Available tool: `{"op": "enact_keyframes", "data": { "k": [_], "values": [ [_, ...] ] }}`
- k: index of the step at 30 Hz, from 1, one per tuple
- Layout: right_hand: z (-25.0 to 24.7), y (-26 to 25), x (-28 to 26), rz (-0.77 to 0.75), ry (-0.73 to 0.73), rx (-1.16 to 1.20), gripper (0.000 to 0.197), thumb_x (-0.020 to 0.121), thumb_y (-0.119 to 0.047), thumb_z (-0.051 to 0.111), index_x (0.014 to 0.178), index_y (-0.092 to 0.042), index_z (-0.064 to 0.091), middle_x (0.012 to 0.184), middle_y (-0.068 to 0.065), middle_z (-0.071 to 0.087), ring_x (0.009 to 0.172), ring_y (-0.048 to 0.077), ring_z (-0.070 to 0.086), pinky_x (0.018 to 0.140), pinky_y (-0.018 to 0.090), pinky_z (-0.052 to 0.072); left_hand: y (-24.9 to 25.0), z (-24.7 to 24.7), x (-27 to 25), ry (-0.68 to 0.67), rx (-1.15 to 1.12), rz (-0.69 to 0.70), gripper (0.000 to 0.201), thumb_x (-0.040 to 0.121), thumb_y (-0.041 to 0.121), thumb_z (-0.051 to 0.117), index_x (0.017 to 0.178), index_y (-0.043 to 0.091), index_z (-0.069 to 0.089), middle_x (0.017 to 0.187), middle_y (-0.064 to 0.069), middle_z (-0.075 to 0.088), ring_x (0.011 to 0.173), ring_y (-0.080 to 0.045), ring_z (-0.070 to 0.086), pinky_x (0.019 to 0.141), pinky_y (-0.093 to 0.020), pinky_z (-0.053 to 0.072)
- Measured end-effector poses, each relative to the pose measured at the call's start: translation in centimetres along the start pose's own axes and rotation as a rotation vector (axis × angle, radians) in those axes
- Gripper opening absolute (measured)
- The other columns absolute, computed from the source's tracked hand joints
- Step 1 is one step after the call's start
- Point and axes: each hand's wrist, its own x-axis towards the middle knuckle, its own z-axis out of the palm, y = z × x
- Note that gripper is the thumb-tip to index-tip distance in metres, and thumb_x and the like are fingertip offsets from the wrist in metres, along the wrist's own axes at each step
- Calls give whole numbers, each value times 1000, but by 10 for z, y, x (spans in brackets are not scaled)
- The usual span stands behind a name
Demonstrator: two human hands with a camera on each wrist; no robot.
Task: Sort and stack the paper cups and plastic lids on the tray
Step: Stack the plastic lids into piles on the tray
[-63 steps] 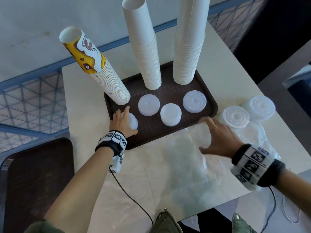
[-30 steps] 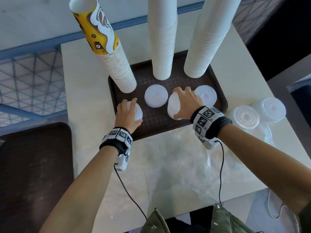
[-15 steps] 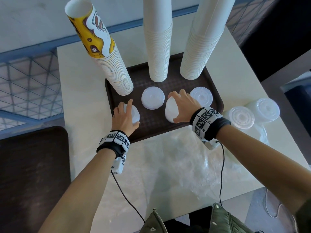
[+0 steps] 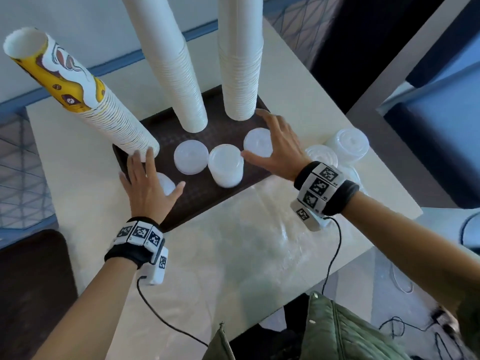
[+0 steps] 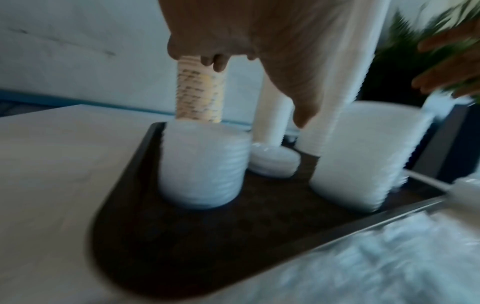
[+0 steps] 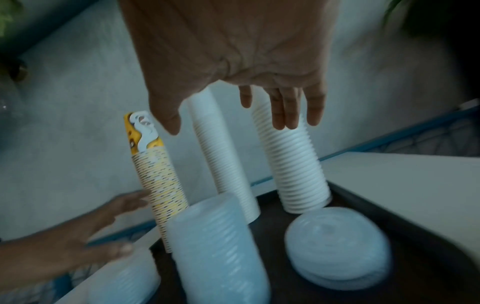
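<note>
A brown tray (image 4: 197, 201) carries three tall cup stacks: a leaning yellow-printed one (image 4: 85, 105) and two white ones (image 4: 179, 74) (image 4: 240, 61). In front of them stand several white lid stacks. My left hand (image 4: 155, 178) is spread open just above the leftmost lid stack (image 4: 166, 185), which shows as a ribbed column (image 5: 202, 164) in the left wrist view. My right hand (image 4: 270, 141) is open over the short rightmost lid stack (image 4: 257, 145) and holds nothing; its fingers (image 6: 285, 109) hang straight. Between the hands stand a low lid stack (image 4: 191, 157) and a taller lid stack (image 4: 225, 165).
Two clear lid stacks (image 4: 322, 154) (image 4: 348, 141) sit off the tray on the table's right side. Crumpled clear plastic wrap (image 4: 254, 229) lies in front of the tray. A second dark tray (image 4: 31, 281) sits lower left. The tall cup stacks tower close to both hands.
My right hand let go of the taller middle lid stack and moved right over the short rightmost one. My left hand opened and lifted off the leftmost stack.
</note>
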Motion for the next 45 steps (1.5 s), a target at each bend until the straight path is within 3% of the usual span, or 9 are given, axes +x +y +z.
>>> {"op": "enact_keyframes", "data": {
  "k": [3, 5, 10, 14, 18, 24, 30, 41, 45],
  "values": [
    [-29, 41, -37, 59, 67, 25, 62, 81, -43, 63, 133, -17, 41, 126, 11, 50, 116, 26, 50, 96, 41, 42, 38, -14, -6, 246, -210, 251, 65, 84, 32, 60, 136, 4, 33, 138, -27, 39, 131, -36, 33, 111, -44, 26],
    [-41, 72, -66, 116, 36, -47, 56, 81, -37, 67, 129, -16, 46, 126, 10, 51, 113, 27, 52, 92, 38, 45, 70, -18, -12, 286, -351, 412, 52, 86, 23, 57, 130, 1, 39, 128, -27, 48, 122, -33, 41, 107, -34, 31],
    [-44, 130, -128, 254, -204, -307, 87, 66, -52, 74, 137, -21, 34, 135, 10, 42, 121, 27, 43, 97, 37, 37, 155, -7, -28, 4, -470, 593, 44, 83, 18, 54, 125, 12, 41, 119, -18, 54, 111, -24, 47, 94, -28, 41],
    [-31, 151, -145, 282, -263, -353, 102, 61, -55, 75, 143, -23, 23, 138, 10, 37, 123, 27, 40, 98, 37, 36, 203, 25, -28, -298, -275, 579, 60, 81, 16, 64, 135, 10, 40, 126, -14, 48, 113, -30, 48, 86, -42, 50],
    [-18, 159, -144, 274, -298, -349, 101, 65, -49, 74, 145, -22, 18, 137, 12, 35, 123, 29, 40, 96, 38, 38, 243, 59, -9, -491, -21, 530, 78, 77, 28, 69, 141, 10, 28, 131, -16, 39, 120, -32, 39, 91, -45, 46],
    [-10, 166, -134, 276, -314, -353, 92, 68, -42, 72, 142, -19, 22, 135, 11, 35, 117, 29, 43, 92, 36, 40, 290, 94, 18, -555, 89, 486, 105, 66, 38, 76, 145, 12, 13, 141, -15, 30, 129, -32, 30, 96, -43, 42],
    [-8, 172, -132, 254, -316, -353, 87, 70, -42, 69, 141, -18, 23, 132, 11, 36, 113, 29, 43, 89, 37, 40, 318, 117, 24, -559, 191, 439, 112, 62, 49, 78, 145, 12, 11, 138, -13, 35, 125, -32, 33, 97, -43, 39],
    [-9, 175, -130, 271, -348, -284, 89, 64, -37, 74, 138, -16, 30, 120, 16, 42, 103, 32, 43, 81, 38, 44, 328, 128, 27, -660, 268, 361, 97, 59, 31, 81, 134, 15, 23, 131, -15, 35, 117, -34, 41, 86, -41, 43],
    [-10, 176, -129, 262, -361, -292, 86, 67, -37, 72, 138, -16, 28, 120, 15, 40, 104, 30, 41, 84, 36, 42, 329, 128, 27, -668, 259, 352, 97, 59, 31, 82, 134, 14, 24, 129, -16, 35, 115, -35, 41, 85, -40, 43]
  ]
}}
